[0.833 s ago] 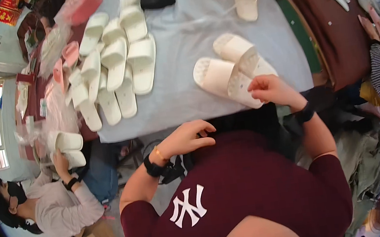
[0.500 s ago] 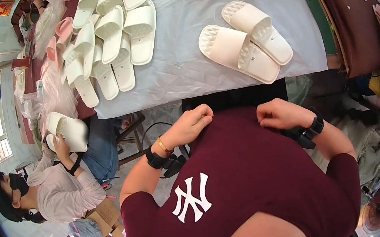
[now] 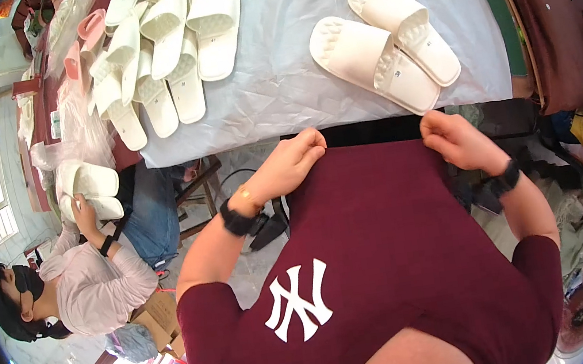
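Note:
My left hand (image 3: 297, 158) pinches one corner of the hem of the maroon T-shirt (image 3: 378, 222) that I wear. At the other corner my right hand (image 3: 452, 140) grips the same hem, its fingers curled over the cloth. Between both hands the shirt is stretched out flat, just short of the table's near edge. Beyond my right hand, two white slippers (image 3: 374, 68) lie side by side on the plastic-covered table (image 3: 288, 98). Farther left, several more white slippers (image 3: 167, 32) are heaped, some overlapping.
On the left a seated person (image 3: 98, 281) holds a pair of white slippers (image 3: 92, 190). Pink slippers (image 3: 91, 28) and clear plastic wrap (image 3: 78, 99) lie along the table's left side. A wooden stool (image 3: 197, 194) stands below, and a round fan (image 3: 582, 317) is at lower right.
Both hands have moved forward and drawn the shirt hem out taut toward the table. The seated person has turned the slippers in hand.

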Available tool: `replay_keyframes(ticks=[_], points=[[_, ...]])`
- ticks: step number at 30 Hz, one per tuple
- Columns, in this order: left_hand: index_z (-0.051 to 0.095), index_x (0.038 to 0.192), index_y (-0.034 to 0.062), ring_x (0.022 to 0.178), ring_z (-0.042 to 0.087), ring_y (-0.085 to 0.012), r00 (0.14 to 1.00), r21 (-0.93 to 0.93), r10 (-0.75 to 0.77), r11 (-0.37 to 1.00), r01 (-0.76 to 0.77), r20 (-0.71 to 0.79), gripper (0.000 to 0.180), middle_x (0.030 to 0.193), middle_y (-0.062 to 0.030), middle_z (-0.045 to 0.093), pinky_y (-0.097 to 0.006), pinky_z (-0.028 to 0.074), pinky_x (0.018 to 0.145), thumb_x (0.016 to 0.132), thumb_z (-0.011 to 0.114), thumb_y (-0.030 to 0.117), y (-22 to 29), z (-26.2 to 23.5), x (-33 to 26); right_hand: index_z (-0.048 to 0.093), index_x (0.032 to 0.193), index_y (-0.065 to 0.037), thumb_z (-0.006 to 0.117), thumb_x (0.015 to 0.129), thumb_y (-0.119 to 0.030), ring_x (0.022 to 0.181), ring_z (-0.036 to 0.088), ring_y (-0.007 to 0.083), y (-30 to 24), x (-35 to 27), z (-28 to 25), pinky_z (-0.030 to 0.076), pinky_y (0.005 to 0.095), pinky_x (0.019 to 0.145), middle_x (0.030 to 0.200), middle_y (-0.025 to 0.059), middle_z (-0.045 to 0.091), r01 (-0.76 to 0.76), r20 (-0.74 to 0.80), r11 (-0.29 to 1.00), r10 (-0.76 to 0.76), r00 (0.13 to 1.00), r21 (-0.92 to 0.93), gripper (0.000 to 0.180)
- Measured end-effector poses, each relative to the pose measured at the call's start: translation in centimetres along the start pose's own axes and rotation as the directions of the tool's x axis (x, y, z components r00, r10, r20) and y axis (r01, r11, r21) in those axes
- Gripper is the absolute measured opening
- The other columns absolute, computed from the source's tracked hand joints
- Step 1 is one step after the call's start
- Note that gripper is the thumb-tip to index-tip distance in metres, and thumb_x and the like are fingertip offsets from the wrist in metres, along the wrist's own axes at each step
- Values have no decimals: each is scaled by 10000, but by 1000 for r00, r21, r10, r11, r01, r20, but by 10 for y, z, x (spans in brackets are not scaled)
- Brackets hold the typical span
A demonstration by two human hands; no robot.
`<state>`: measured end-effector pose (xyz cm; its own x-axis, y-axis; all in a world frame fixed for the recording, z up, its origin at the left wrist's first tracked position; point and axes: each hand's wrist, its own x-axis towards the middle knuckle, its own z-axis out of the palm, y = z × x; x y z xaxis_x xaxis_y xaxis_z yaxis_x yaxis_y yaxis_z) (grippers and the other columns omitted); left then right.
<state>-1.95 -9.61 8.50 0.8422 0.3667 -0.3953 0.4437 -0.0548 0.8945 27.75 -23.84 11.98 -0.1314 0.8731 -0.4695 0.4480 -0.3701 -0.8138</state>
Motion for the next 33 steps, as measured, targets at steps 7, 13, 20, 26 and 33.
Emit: replay_keyframes(ticks=[7,13,20,26,33], points=[[597,1114,46,989,591,-260,990,194,104,973,-121,94,278,1047,-122,636,-339,460,847,896,581,217,-31,13,10,563,799,3,599,793,-40,659,588,291,21,17,6,459,351,601,712,145,597,123,-149,982,-144,978,-141,57],[632,1041,39,979,584,-296,974,364,211,916,-167,-84,253,1043,-141,622,-374,460,850,840,629,193,-13,2,26,594,938,-4,618,808,-63,725,596,252,20,43,-43,475,340,650,826,123,629,80,-668,979,-187,720,-188,145],[487,1242,9,1010,546,-359,677,652,540,749,-117,-499,600,1124,-191,564,-419,446,862,784,702,331,30,12,95,520,1217,-18,664,791,-150,969,565,328,69,104,-75,463,414,839,1096,175,582,-19,-738,887,-372,563,-461,468],[436,1308,14,1100,488,-368,757,670,428,742,18,-493,787,1204,-180,526,-438,413,928,674,750,358,29,17,120,575,1125,-68,588,827,-164,952,581,357,59,123,-66,471,444,801,1041,174,617,-142,-700,888,-236,674,-437,313],[413,1337,8,1201,439,-379,831,631,492,738,-242,-257,750,1306,-218,464,-425,351,1030,706,706,286,-2,-48,115,638,1011,-50,518,798,-77,884,618,360,35,106,-88,483,449,754,911,207,649,36,-446,964,-155,882,-263,245]])
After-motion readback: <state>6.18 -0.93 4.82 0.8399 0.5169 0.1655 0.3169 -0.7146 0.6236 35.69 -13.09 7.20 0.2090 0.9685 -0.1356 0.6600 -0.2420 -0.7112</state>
